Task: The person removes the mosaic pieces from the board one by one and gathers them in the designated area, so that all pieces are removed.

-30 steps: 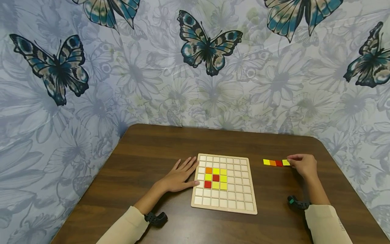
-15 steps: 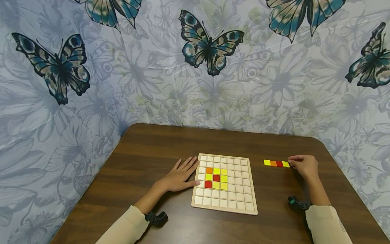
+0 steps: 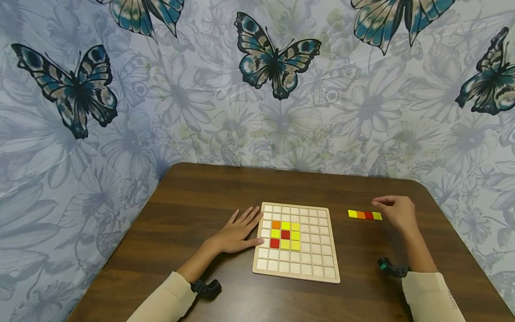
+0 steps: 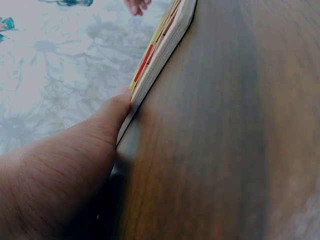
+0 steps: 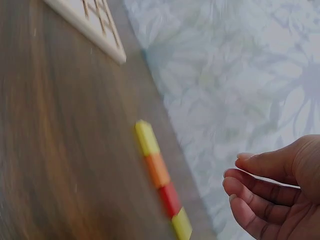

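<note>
In the head view a pale wooden grid board (image 3: 318, 259) lies mid-table, with a block of yellow, red (image 3: 285, 235) and orange (image 3: 276, 225) square tiles set in its left-centre cells. My left hand (image 3: 233, 235) rests flat with fingers spread, thumb and fingertips on the board's left edge. Right of the board a short row holds a yellow tile (image 3: 352, 214), an orange tile (image 3: 360, 215), a red tile (image 3: 369, 215) and another yellow tile (image 3: 377, 216), side by side. Above that row's right end hovers my right hand (image 3: 398, 213), fingers loosely bent; the right wrist view shows nothing between them.
The dark wooden table (image 3: 193, 197) reaches back to a wall covering (image 3: 193, 125) printed with flowers and butterflies. Black wrist bands (image 3: 206, 289) sit on both forearms.
My right hand has let go of the right-hand yellow tile and lifted slightly up and left, off the row. The left hand and the board stay in place.
</note>
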`<state>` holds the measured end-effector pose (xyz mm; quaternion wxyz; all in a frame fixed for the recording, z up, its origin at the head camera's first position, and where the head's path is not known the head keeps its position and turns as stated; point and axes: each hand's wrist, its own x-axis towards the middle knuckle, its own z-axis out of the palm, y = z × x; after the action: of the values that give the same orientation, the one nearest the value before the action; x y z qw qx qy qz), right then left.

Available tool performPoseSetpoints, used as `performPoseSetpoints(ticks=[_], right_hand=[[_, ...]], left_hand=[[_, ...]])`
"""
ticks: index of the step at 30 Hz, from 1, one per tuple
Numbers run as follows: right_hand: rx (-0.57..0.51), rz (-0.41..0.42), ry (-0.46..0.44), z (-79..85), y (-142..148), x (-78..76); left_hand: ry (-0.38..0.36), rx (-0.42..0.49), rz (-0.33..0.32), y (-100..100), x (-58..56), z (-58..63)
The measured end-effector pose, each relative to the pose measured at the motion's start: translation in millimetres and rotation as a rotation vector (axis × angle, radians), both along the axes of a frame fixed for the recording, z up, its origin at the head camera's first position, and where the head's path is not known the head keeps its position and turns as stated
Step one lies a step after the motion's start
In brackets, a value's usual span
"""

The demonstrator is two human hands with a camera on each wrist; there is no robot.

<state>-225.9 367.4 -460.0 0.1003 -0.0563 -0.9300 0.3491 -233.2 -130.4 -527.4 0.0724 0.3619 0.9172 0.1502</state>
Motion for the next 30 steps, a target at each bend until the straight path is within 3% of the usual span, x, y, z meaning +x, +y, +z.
performPoseSetpoints(ticks=[12,30], right_hand=[[-0.015,0.132,0.088,23.2,-43.3,6.1],[-0.005,0.262,0.100,17.8,-86.5,7.8]], left_hand=[[-0.007,0.005,0.001,0.3,-0.8,-1.1],[0.001,-0.005,-0.001,0.1,-1.4,-1.7]])
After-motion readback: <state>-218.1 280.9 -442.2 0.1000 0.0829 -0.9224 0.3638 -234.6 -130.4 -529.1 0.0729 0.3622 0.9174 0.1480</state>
